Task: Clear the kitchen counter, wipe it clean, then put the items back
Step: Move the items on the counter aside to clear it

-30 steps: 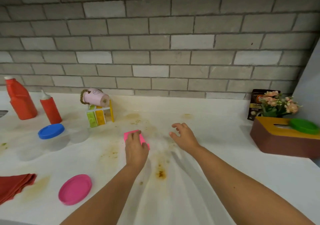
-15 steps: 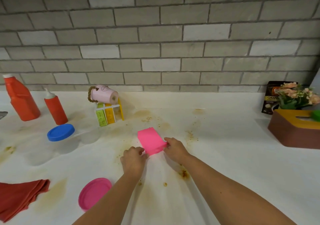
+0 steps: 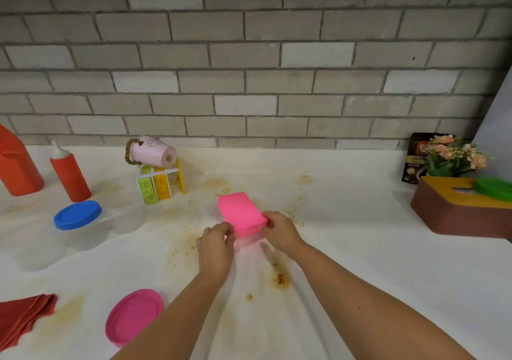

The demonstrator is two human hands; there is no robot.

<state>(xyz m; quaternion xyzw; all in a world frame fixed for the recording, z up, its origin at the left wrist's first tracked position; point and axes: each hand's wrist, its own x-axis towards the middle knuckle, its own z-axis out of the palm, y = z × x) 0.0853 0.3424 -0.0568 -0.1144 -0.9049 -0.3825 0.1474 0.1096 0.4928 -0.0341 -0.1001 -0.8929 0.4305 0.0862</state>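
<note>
White kitchen table [image 3: 360,248], blotched with brown spills [image 3: 281,278], sits early in its clean-up. A person's left hand [image 3: 216,244] and right hand [image 3: 279,232] are close together at the near end of a clear rectangular plastic box with a bright pink lid [image 3: 239,211]. Each hand pinches a corner of the box, at the middle of the table among the stains.

Clearing looks barely begun, judging by what stands on the surface:
- a large red-orange plastic jug [image 3: 16,165]
- a red squeeze bottle [image 3: 70,175]
- a round clear tub with a blue lid [image 3: 77,215]
- a pale pink cup [image 3: 152,151] lying on its side atop a small white-and-yellow spice rack [image 3: 158,182]
- a round pink plastic lid [image 3: 134,316]
- a folded red cloth [image 3: 22,318]
- a brown tissue box with a yellow top [image 3: 457,212] at far right, carrying a green lid [image 3: 494,187]

No wiping appears done, and putting the items back lies wholly ahead.

Whether the pink-lidded box rests on the table or is raised just off it cannot be told. Its clear body is blurred, so any contents are unreadable. The frame's left edge cuts off the jug and cloth, and the right edge cuts off the tissue box and green lid. Pink artificial flowers [image 3: 454,154] mask part of a dark packet [image 3: 415,160], whose label is only partly legible.
</note>
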